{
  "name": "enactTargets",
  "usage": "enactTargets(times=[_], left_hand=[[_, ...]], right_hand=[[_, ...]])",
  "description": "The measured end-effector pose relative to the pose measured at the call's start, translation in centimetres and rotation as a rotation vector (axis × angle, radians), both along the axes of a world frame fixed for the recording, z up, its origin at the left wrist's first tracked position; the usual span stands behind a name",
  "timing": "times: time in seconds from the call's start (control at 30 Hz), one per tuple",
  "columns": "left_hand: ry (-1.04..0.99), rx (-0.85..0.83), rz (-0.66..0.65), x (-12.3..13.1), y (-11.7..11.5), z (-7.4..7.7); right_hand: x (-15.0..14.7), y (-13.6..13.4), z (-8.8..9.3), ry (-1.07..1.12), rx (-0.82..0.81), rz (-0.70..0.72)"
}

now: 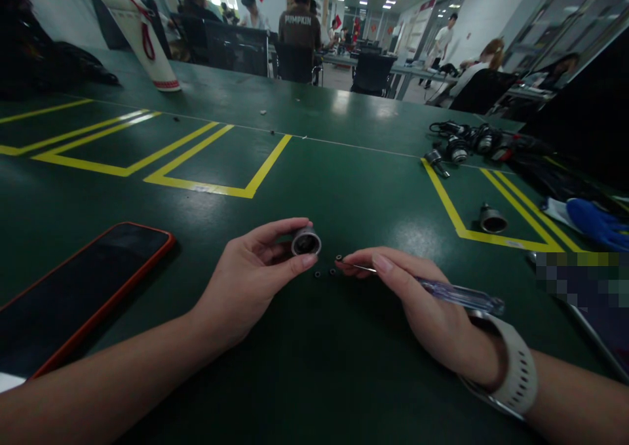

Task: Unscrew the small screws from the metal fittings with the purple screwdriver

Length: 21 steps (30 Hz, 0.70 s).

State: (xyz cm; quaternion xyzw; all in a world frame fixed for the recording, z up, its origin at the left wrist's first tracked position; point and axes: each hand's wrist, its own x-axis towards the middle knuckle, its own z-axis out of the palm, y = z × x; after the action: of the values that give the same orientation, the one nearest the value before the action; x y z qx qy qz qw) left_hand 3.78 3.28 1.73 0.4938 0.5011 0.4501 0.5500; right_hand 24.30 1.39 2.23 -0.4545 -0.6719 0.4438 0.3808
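My left hand (pixel 255 271) pinches a small grey metal cylinder (pixel 305 241) between thumb and fingers, its open end turned toward me. My right hand (pixel 417 301) grips a screwdriver (pixel 455 294) with a clear blue handle, the thin shaft pointing left toward a tiny black screw (pixel 339 258). Two more tiny black screws (pixel 324 274) lie on the green table (pixel 344 189) between my hands. A pale watch band wraps my right wrist.
A phone in a red case (pixel 73 288) lies at the left. A second metal cylinder (pixel 492 220) stands at the right, with more dark parts (pixel 462 145) behind it and a blue glove (pixel 597 222) at the edge. Yellow lines mark the table. People sit beyond.
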Motion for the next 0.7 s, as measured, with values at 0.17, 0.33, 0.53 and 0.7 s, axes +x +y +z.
enactTargets(times=[0.17,0.33,0.53,0.7], left_hand=[[0.03,0.017,-0.009,0.0,0.0,-0.1],[0.049,0.02,-0.018,0.0,0.0,-0.1],[0.057,0.011,-0.021,0.0,0.0,0.1],[0.062,0.024,-0.046,-0.1,0.1,0.0]], right_hand=[[0.0,-0.1,-0.1,0.05,-0.016,0.016],[-0.1,-0.2,-0.2,0.034,0.037,-0.013],[0.3,0.4,-0.3,0.066,-0.006,-0.176],[0.9,1.5,-1.0,0.129,-0.176,-0.064]])
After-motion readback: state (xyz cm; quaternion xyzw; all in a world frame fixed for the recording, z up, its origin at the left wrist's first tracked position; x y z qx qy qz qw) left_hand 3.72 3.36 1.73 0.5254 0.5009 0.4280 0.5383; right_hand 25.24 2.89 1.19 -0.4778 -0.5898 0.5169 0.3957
